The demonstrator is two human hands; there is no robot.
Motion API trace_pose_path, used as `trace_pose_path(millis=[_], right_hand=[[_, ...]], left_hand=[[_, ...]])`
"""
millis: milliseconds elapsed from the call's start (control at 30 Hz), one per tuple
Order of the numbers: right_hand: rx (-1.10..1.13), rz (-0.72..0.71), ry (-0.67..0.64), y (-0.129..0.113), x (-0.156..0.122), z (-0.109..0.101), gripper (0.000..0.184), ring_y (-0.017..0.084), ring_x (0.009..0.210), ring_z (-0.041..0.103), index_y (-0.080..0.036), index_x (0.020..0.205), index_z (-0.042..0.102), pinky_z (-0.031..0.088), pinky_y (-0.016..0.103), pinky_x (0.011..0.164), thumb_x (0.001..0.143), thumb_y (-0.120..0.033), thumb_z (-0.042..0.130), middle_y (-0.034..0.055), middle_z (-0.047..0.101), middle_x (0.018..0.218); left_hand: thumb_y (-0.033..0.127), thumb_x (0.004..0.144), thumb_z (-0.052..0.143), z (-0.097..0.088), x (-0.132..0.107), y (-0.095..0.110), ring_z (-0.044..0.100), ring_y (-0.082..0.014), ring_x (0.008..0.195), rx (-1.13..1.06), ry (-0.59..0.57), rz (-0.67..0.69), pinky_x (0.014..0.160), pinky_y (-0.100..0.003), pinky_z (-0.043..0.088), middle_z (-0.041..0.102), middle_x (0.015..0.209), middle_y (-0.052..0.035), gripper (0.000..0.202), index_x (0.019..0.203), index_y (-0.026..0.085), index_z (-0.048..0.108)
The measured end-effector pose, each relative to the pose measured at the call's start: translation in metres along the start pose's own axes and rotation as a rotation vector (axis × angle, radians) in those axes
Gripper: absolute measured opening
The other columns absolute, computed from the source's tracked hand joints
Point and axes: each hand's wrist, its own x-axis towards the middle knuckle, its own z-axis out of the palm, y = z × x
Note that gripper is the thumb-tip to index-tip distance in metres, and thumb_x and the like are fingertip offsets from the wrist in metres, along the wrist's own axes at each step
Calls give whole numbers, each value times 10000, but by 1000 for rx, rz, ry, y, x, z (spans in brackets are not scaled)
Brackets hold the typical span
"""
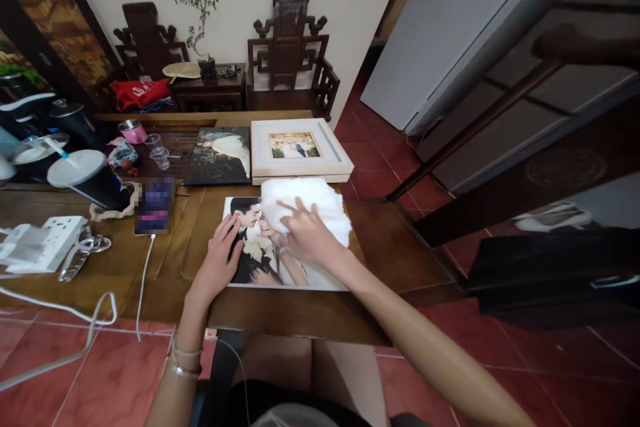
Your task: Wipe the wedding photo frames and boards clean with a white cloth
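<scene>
A large wedding photo print (260, 267) of a couple lies on the wooden table in front of me. My left hand (223, 250) rests on its left edge, fingers stretched out and holding nothing. On the upper right part of the print lies a folded white cloth (330, 207), which looks like a towel. My right hand (310, 233) lies on top of this cloth with its fingers spread, pressing on it. Cloth and hand cover much of the print's right side.
Behind the print are a framed photo (335, 147) and a dark photo panel (205, 157). To the left are a phone (156, 207) on a cable, a power strip (63, 240), a clear hair claw (80, 257) and a lidded black cup (95, 180). A wooden chair (290, 47) stands beyond.
</scene>
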Motion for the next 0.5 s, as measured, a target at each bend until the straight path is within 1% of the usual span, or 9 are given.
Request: trace_pose_path(millis=[67, 133, 200, 267, 333, 400, 467, 500], right_hand=[[-41, 18, 34, -3, 8, 6, 260, 483, 1351, 251, -99, 975, 708, 281, 707, 992, 794, -104, 521, 162, 365, 1490], [-63, 9, 38, -11, -1, 15, 239, 486, 1357, 237, -132, 936, 726, 241, 718, 1009, 787, -104, 541, 147, 367, 1493], [-52, -16, 1, -25, -25, 23, 219, 477, 1361, 243, -170, 887, 742, 204, 712, 1038, 770, -104, 570, 118, 371, 1496], [-13, -49, -54, -41, -56, 26, 206, 472, 1366, 239, -193, 858, 750, 170, 705, 1062, 760, -111, 588, 91, 357, 1507], [45, -74, -141, -57, -85, 24, 219, 474, 1370, 228, -202, 857, 755, 170, 715, 1058, 779, -118, 568, 69, 319, 1526], [106, -102, -246, -66, -106, 18, 252, 474, 1376, 213, -201, 883, 755, 195, 718, 1050, 784, -104, 544, 59, 301, 1535], [137, -129, -288, -67, -113, 9, 298, 449, 1386, 210, -193, 933, 747, 220, 684, 1066, 769, -73, 529, 66, 313, 1531], [139, -138, -272, -65, -110, 5, 323, 427, 1390, 219, -190, 960, 739, 227, 660, 1077, 765, -58, 518, 72, 327, 1525]], left_hand=[[306, 977, 362, 0, 0, 1, 243, -223, 1430, -2, 9, -6, 1137, -506, 235, 330, 1527, -90, 484, 1457, 270, 308], [304, 977, 358, 0, 1, 2, 246, -222, 1429, 2, 11, -20, 1138, -500, 237, 331, 1526, -94, 484, 1457, 260, 308], [302, 978, 354, 0, 1, 4, 247, -221, 1428, 9, 11, -32, 1140, -495, 236, 327, 1528, -96, 486, 1459, 255, 304], [301, 978, 351, 0, 0, 6, 246, -220, 1429, 18, 14, -42, 1143, -493, 232, 323, 1529, -96, 487, 1460, 255, 298], [299, 980, 347, 0, 0, 7, 245, -219, 1429, 27, 16, -48, 1143, -493, 230, 316, 1533, -93, 485, 1460, 261, 294], [297, 981, 344, 1, 0, 7, 244, -219, 1430, 33, 13, -50, 1141, -496, 231, 308, 1537, -92, 483, 1459, 265, 291], [297, 983, 338, 1, 0, 6, 240, -221, 1431, 34, 3, -49, 1139, -504, 229, 301, 1540, -91, 481, 1460, 265, 288], [297, 984, 333, 1, 0, 6, 237, -222, 1432, 34, -1, -49, 1139, -508, 227, 299, 1542, -91, 480, 1461, 266, 286]])
